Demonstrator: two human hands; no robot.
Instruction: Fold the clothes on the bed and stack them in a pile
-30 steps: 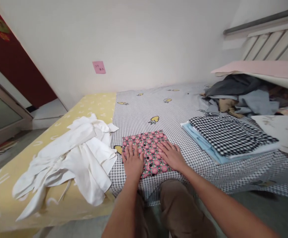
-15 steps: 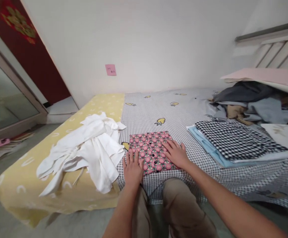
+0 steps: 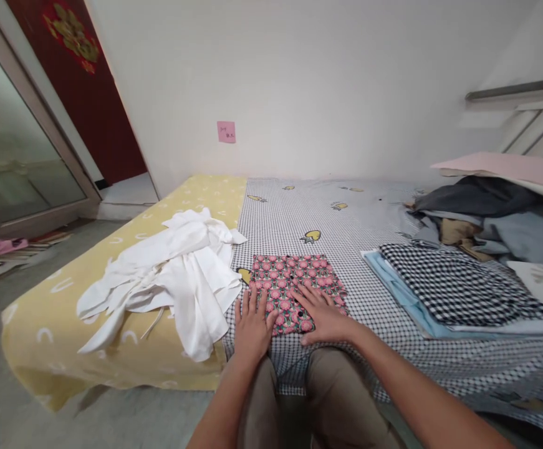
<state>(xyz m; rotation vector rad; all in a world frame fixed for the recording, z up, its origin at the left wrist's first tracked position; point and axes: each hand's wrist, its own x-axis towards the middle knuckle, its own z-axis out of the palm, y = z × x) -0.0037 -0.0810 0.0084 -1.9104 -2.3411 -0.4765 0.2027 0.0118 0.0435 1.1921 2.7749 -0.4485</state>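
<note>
A pink flowered shirt point(image 3: 278, 274) with dark buttons lies folded into a flat rectangle on the checked bedsheet, close to the bed's front edge. My left hand point(image 3: 252, 324) rests at its lower left corner, fingers stretched out and slightly spread. Across the lower right part of the shirt lies my right hand point(image 3: 325, 317), flat with its fingers extended toward the button line. Neither hand grips the cloth. To the left, a crumpled white garment point(image 3: 172, 268) is spread over the yellow part of the bed.
On the right sits a stack of folded clothes, a black-and-white checked garment point(image 3: 467, 287) over a light blue garment point(image 3: 406, 299). Behind it is a heap of dark and grey clothes point(image 3: 481, 199) beneath a pink board point(image 3: 509, 167). A white wall point(image 3: 322, 93) bounds the bed's far side.
My right hand has slid from the shirt's right side toward its lower middle. My left hand stays at the lower left corner. The camera view has shifted a little.
</note>
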